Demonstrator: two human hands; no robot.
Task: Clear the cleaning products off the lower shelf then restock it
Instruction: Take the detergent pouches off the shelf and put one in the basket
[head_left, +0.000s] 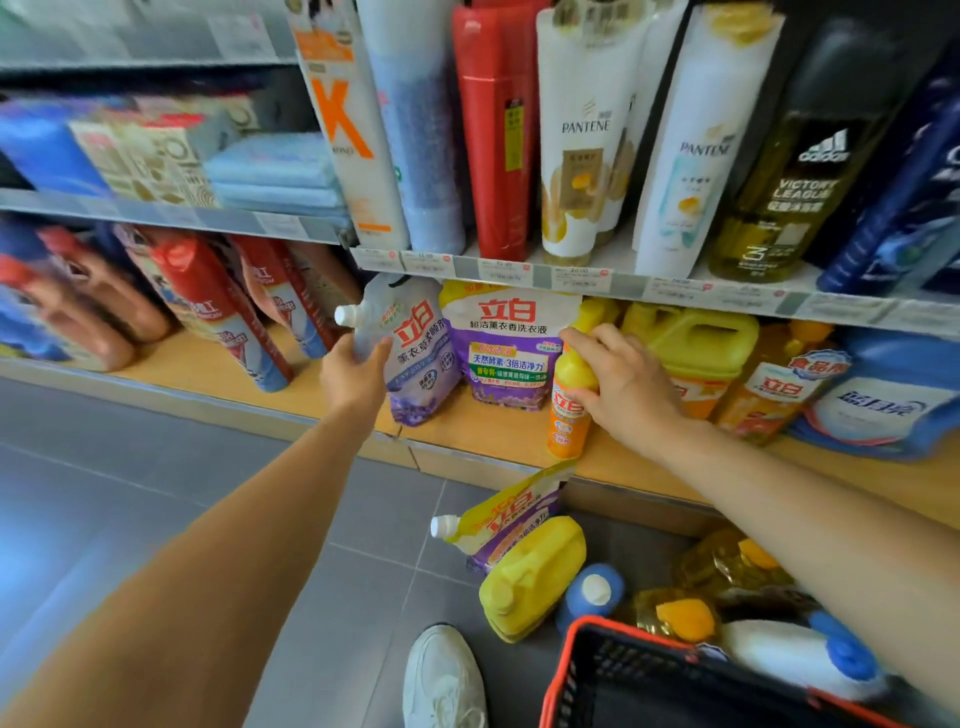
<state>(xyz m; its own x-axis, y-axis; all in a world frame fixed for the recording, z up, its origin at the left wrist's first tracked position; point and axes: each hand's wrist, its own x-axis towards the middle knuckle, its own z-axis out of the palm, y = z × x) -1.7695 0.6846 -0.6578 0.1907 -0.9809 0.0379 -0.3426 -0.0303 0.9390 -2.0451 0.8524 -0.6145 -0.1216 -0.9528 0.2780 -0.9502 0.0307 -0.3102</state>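
Only 1 view is being given: a wide-angle camera is sitting on the person's head, looking forward and down. It is facing the store shelving nearly head-on but tilted, so the shelf edges are sloping down toward the right. It is sitting close in: both forearms are reaching up from the bottom edge, and the left hand (353, 379) on a spouted pouch (415, 353) and the right hand (628, 389) on a yellow-orange bottle (569, 410) are landing mid-frame at the lower shelf (218, 374). The shampoo shelf (571, 275) is filling the top; the grey floor (156, 493), a white shoe (441, 675) and a red-rimmed basket (571, 654) are lying along the bottom. The left side is blurring.
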